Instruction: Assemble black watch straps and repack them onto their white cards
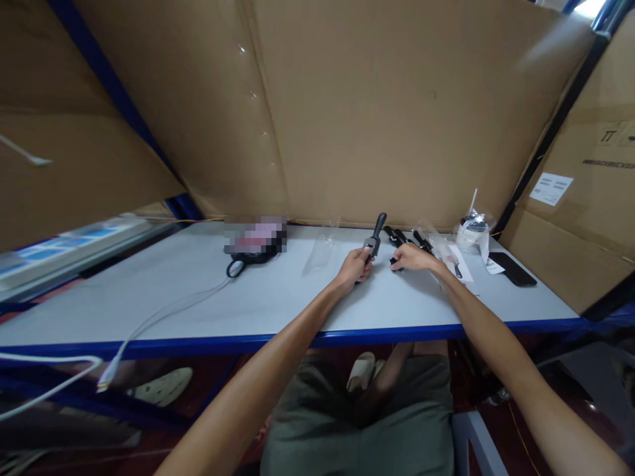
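Note:
My left hand (356, 267) is closed around a black-handled tool (380, 228) with a grey middle section. Its rounded handle points up and away, and my fingers hide its lower end; I cannot tell its exact kind. To the right, low over the table, my right hand (413, 256) has its fingers pinched on a small black piece (395, 262), mostly covered by the fingertips. Just behind that hand lie several black-handled items (394, 235), partly hidden by it. Beside its wrist is a printed sheet (459, 264) picturing a dark tool.
A clear plastic bag (321, 254) lies left of my hands. Farther left is a black item with a loop (255, 254), its top blurred. A wrapped white container (472, 231) and a black phone-like slab (513, 269) are at right. Cardboard (372, 119) walls the back.

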`<state>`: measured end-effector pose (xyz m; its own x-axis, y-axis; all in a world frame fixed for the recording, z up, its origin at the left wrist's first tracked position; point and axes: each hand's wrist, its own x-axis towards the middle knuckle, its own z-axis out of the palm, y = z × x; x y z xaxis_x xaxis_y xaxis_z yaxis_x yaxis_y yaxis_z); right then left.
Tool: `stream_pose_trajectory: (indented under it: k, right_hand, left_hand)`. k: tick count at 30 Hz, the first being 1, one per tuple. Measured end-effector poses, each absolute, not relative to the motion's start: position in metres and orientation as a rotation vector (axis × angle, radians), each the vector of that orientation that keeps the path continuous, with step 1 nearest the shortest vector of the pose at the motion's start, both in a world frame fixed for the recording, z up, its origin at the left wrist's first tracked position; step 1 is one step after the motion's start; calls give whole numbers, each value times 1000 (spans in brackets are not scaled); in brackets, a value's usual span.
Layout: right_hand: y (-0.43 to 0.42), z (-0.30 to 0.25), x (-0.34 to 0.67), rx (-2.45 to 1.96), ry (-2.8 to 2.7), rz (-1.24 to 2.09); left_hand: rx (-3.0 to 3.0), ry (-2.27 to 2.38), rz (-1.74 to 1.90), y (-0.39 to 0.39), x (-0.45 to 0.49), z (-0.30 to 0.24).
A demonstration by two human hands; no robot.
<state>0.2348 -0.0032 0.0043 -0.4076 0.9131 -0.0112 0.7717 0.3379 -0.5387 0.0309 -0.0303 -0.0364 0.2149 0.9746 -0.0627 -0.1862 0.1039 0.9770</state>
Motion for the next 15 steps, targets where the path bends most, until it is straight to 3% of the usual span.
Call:
stream_pose_trajectory:
  k: [8, 15]
  right_hand:
    - [-22, 16, 212, -1208, -1598, 1267]
    - [-26, 12, 202, -1287, -1523, 1169]
  left_hand:
    - [1181, 980, 1072, -32, 34, -37]
    - [1235, 984, 1063, -30, 35, -41]
